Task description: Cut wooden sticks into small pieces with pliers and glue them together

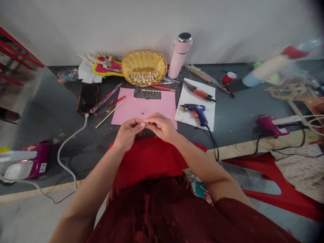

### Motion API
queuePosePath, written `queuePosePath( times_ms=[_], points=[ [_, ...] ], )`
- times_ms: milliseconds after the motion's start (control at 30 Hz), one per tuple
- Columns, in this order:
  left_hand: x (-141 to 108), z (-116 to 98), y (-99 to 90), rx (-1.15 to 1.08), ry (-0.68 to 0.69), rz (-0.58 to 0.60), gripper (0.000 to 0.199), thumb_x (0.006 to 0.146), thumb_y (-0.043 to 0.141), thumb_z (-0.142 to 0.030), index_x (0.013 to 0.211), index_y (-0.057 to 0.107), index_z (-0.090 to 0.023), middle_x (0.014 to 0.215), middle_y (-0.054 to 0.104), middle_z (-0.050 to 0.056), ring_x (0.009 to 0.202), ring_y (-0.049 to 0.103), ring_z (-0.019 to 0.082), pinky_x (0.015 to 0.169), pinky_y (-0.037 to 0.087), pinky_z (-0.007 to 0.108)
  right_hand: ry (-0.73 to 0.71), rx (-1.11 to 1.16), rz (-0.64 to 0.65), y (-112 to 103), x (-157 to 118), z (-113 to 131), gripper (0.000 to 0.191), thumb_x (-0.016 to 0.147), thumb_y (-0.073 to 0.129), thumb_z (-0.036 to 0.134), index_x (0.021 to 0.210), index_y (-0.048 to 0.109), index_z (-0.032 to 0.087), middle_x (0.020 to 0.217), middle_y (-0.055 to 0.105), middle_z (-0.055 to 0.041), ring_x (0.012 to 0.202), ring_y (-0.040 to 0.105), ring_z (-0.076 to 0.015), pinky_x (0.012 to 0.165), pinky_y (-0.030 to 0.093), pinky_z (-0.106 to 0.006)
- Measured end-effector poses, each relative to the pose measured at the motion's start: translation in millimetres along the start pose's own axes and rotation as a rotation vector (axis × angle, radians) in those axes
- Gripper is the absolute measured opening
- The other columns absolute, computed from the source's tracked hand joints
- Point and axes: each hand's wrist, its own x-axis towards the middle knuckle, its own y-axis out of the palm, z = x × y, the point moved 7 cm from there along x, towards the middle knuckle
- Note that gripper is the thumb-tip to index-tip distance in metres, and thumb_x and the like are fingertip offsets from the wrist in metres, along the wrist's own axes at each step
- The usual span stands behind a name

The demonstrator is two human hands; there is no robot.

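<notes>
Over the near edge of a pink sheet (152,109), my left hand (128,133) and my right hand (162,127) meet fingertip to fingertip. Both are pinched closed around something too small to make out. Beyond them, the sheet has a rectangular cutout, and a short wooden stick piece (135,99) lies beside it. A longer wooden stick (109,114) rests across the sheet's left edge. Behind the sheet stands a yellow wicker basket (144,60) with small pale cubes (144,78) in it. A blue glue gun (198,111) and red-handled pliers (198,91) lie on a white board (183,113) to the right.
A pink flask (179,55) stands by the wall. At the left are a phone (88,98) on a white cable and a purple power socket (40,160). Rightward are a red spool (228,78) and another purple socket (272,125). Red cloth (152,157) covers the front edge.
</notes>
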Motion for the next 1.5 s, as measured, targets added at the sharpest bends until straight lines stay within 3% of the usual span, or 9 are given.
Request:
queuePosePath(
  times_ms=[167,333,500,900,1000,1133,1267,1400,1500],
  points=[
    [-1,0,0.6,-0.05,-0.023,0.006,0.022,0.067,0.078,-0.033,0.077,0.069,-0.015,0.069,0.061,0.0,0.052,0.044,0.004,0.051,0.036,0.019,0.071,0.054,-0.049,-3,-1,-5,0.013,0.087,0.058,0.019,0.1,0.062,0.019,0.089,0.064,-0.0037,0.073,0.058,-0.0097,0.066,0.049,-0.025],
    [-1,1,5.0,-0.059,-0.038,0.057,0.02,0.07,0.076,-0.031,0.081,0.07,-0.015,0.069,0.06,0.0,0.053,0.044,0.005,0.051,0.037,0.018,0.018,0.031,-0.071,-6,1,1,0.011,0.087,0.059,0.022,0.097,0.063,0.02,0.089,0.061,-0.0037,0.072,0.055,-0.0099,0.063,0.048,-0.025],
    [0,-1,-0.7,-0.081,-0.004,-0.018,0.022,0.071,0.075,-0.031,0.087,0.07,-0.017,0.074,0.063,0.001,0.052,0.043,0.005,0.051,0.037,0.019,0.074,0.014,-0.121,-10,0,-2,0.011,0.089,0.055,0.024,0.098,0.061,0.02,0.088,0.06,-0.0035,0.073,0.054,-0.0105,0.066,0.048,-0.027],
    [-1,-1,-3.0,0.011,0.002,-0.05,0.019,0.063,0.081,-0.029,0.066,0.066,-0.016,0.059,0.059,-0.002,0.052,0.046,0.006,0.051,0.036,0.02,0.129,0.047,-0.178,-12,-2,-7,0.013,0.088,0.057,0.026,0.1,0.061,0.021,0.088,0.06,-0.0015,0.076,0.056,-0.0105,0.068,0.049,-0.026],
    [-1,-2,-3.4,0.006,0.015,-0.054,0.022,0.067,0.078,-0.033,0.063,0.065,-0.015,0.063,0.062,0.0,0.05,0.044,0.005,0.05,0.036,0.02,0.129,0.057,-0.178,-13,-2,-7,0.013,0.088,0.057,0.024,0.1,0.061,0.021,0.088,0.06,-0.0015,0.075,0.056,-0.0103,0.067,0.048,-0.026],
    [-1,-1,-4.5,0.029,0.013,-0.064,0.02,0.065,0.078,-0.027,0.081,0.071,-0.018,0.072,0.065,0.001,0.055,0.047,0.006,0.05,0.036,0.019,0.14,0.047,-0.168,-13,-2,-7,0.013,0.089,0.055,0.025,0.1,0.061,0.021,0.089,0.06,-0.002,0.076,0.056,-0.0106,0.069,0.048,-0.026],
    [-2,0,-0.7,0.044,-0.006,-0.016,0.025,0.068,0.076,-0.029,0.09,0.072,-0.019,0.074,0.063,0.0,0.056,0.046,0.006,0.051,0.036,0.019,0.129,0.043,-0.129,-9,-1,-6,0.012,0.089,0.055,0.026,0.098,0.06,0.02,0.088,0.061,-0.0021,0.073,0.055,-0.0102,0.066,0.048,-0.025],
    [-4,0,6.8,0.038,-0.008,0.079,0.023,0.074,0.073,-0.035,0.088,0.072,-0.017,0.062,0.055,-0.002,0.053,0.041,0.006,0.051,0.034,0.02,0.069,0.026,-0.098,-5,0,-4,0.009,0.088,0.058,0.024,0.095,0.062,0.021,0.086,0.06,-0.0026,0.07,0.053,-0.0101,0.062,0.047,-0.025],
    [-4,0,7.0,0.033,-0.011,0.08,0.02,0.073,0.074,-0.034,0.085,0.071,-0.017,0.063,0.054,-0.002,0.054,0.041,0.005,0.051,0.034,0.02,0.042,0.025,-0.072,-4,0,-3,0.011,0.086,0.06,0.022,0.097,0.062,0.022,0.088,0.058,-0.0027,0.069,0.052,-0.01,0.061,0.047,-0.026]
  ],
)
